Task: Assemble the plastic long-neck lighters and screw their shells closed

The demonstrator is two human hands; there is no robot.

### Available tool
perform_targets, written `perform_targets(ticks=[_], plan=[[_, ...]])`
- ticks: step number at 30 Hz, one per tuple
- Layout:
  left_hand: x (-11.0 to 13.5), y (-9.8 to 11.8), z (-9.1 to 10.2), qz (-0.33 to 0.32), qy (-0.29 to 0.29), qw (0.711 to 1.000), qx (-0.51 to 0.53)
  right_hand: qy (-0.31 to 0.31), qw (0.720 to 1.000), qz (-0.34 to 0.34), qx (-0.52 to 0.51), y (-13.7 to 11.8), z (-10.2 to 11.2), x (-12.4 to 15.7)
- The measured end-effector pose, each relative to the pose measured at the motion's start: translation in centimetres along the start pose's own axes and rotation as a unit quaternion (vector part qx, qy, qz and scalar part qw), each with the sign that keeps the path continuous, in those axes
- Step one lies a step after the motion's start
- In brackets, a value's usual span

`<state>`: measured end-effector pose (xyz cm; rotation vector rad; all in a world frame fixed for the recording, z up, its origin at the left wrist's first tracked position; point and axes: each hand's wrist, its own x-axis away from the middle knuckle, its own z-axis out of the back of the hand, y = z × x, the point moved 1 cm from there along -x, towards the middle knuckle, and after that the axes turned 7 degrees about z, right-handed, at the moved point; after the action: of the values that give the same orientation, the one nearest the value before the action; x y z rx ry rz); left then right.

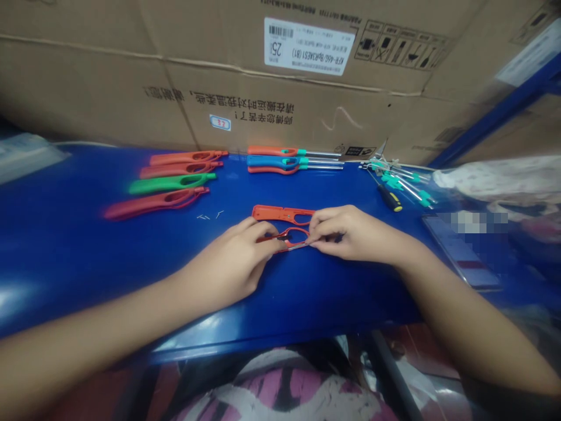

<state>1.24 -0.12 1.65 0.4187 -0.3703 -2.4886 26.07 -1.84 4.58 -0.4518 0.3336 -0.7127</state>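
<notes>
Both hands meet over a red-orange lighter handle half [298, 232] lying near the middle of the blue table. My left hand [239, 252] is closed on its left end, thumb and fingers pinching the shell. At the other end, beside the oval trigger opening, my right hand [346, 234] pinches the shell's tip; whether a small part is also between those fingers is hidden. A thin metallic strip shows along the shell's near edge. Just behind lies a second orange handle half [280, 214], its right end partly covered by my right hand.
Several coloured handles [173, 183] lie back left, with small screws [204, 217] nearer. Assembled lighters [289, 161] lie along the cardboard box [210, 70]. Back right are metal tubes with teal parts [407, 184] and a yellow-black screwdriver [390, 199]. A phone [460, 251] lies right.
</notes>
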Motion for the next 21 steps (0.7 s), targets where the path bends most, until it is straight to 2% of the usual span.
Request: perform_targets(ticks=[9,21], plan=[[-0.02,0.00,-0.07,-0.001,0.001,1.000,-0.003,-0.005,1.000,0.007,0.014,0.09,-0.15,0.08],[-0.40,-0.37,0.03,-0.001,-0.010,1.000,0.008,-0.006,1.000,-0.006,-0.026,-0.08,0.32,0.22]])
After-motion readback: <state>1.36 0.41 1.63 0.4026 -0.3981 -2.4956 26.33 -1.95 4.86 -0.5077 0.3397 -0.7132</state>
